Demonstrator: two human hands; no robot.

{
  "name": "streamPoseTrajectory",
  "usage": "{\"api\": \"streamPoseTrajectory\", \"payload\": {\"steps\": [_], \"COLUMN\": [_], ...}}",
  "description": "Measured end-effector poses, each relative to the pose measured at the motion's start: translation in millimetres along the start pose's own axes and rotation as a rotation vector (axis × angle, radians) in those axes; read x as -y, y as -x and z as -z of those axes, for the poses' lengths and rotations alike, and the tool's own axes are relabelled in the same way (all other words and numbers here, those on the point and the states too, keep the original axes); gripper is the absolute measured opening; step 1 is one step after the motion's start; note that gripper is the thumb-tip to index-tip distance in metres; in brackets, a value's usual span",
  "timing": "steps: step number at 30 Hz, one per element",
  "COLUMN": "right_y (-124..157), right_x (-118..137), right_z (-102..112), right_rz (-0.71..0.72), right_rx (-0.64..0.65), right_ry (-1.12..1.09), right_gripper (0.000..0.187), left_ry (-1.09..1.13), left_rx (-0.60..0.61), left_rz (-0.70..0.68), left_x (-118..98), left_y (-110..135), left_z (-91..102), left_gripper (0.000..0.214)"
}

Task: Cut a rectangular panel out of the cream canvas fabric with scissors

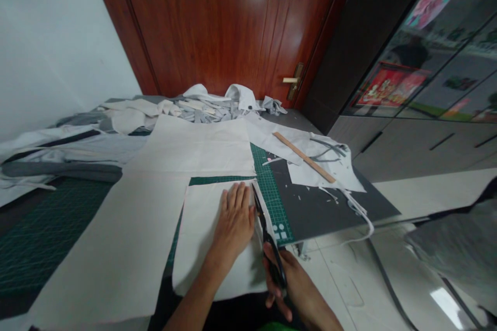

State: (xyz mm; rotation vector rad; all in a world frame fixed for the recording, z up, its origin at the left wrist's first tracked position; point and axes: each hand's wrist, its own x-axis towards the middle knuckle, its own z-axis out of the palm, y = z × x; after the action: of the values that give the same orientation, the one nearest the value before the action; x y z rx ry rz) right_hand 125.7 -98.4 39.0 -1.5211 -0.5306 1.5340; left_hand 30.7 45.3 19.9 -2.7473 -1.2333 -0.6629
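My left hand [233,222] lies flat on a white fabric piece [205,253], pressing it against the table with its fingers slightly apart. My right hand [291,284] grips a pair of black-handled scissors [267,232], whose blades run along the fabric's right edge. The lower blade is hidden under the fabric or cannot be told apart from it. A larger pale fabric sheet [108,238] lies to the left of this piece, and another [194,145] lies beyond it. Both rest on a green cutting mat [269,201].
A wooden ruler [305,158] lies on white fabric scraps [326,165] beyond the scissors. A heap of grey and white offcuts [205,108] sits at the far end. A grey strip [388,284] hangs towards the tiled floor on the right. A red wooden door [209,20] and glossy cabinets [419,77] stand behind.
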Motion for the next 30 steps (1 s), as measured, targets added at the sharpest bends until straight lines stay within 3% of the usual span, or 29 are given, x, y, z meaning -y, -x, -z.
{"api": "streamPoseTrajectory", "payload": {"steps": [4, 8, 14, 24, 30], "right_y": [1, 2, 2, 5, 4], "right_x": [0, 0, 3, -1, 0], "right_z": [1, 2, 1, 8, 9], "right_rz": [0.015, -0.005, -0.040, -0.010, -0.004], "right_rx": [-0.007, -0.026, -0.030, -0.014, 0.009], "right_ry": [0.012, 0.020, -0.001, -0.015, -0.047], "right_gripper": [0.083, 0.086, 0.087, 0.082, 0.083], "left_ry": [0.012, 0.034, 0.041, 0.076, 0.084], "left_rx": [0.084, 0.209, 0.176, 0.106, 0.081], "left_rz": [0.011, 0.026, 0.018, 0.054, 0.059], "left_x": [0, 7, 18, 25, 28], "left_y": [-4, -28, -64, -70, -70], "left_z": [6.3, 20.0, 22.9, 10.3, 6.4], "left_gripper": [0.053, 0.056, 0.039, 0.015, 0.015]}}
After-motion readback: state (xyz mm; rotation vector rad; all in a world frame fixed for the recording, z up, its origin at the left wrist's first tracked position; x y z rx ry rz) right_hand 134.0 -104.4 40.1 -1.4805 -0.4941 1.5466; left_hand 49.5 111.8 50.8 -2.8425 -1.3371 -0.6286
